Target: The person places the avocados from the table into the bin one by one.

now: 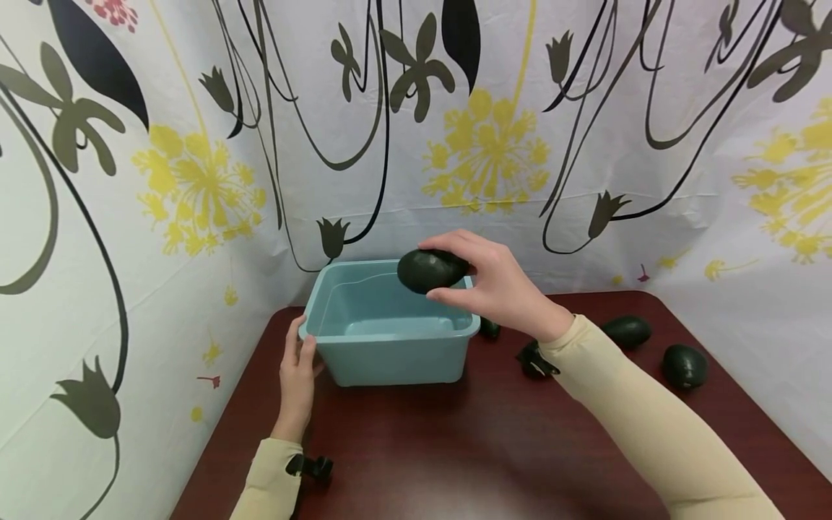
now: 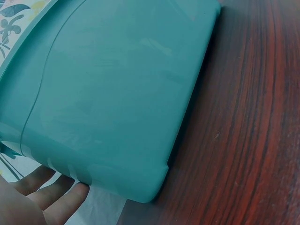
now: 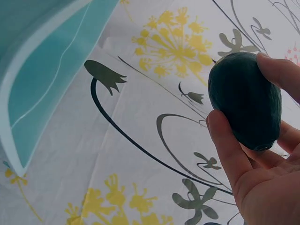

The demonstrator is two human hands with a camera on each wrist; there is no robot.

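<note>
The right hand [image 1: 487, 282] grips a glossy, dark-green oval fruit [image 1: 425, 271] up near the pale-blue rectangular plastic tub [image 1: 393, 361], not yet set down; the left hand's [image 1: 297, 379] relaxed fingers touch the tub's corner. Three similar fruits [image 1: 685, 367] lie beyond, apparently still waiting.

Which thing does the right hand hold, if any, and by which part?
The right hand grips a dark green fruit by its opposite sides, with the narrower end toward the palm.
</note>
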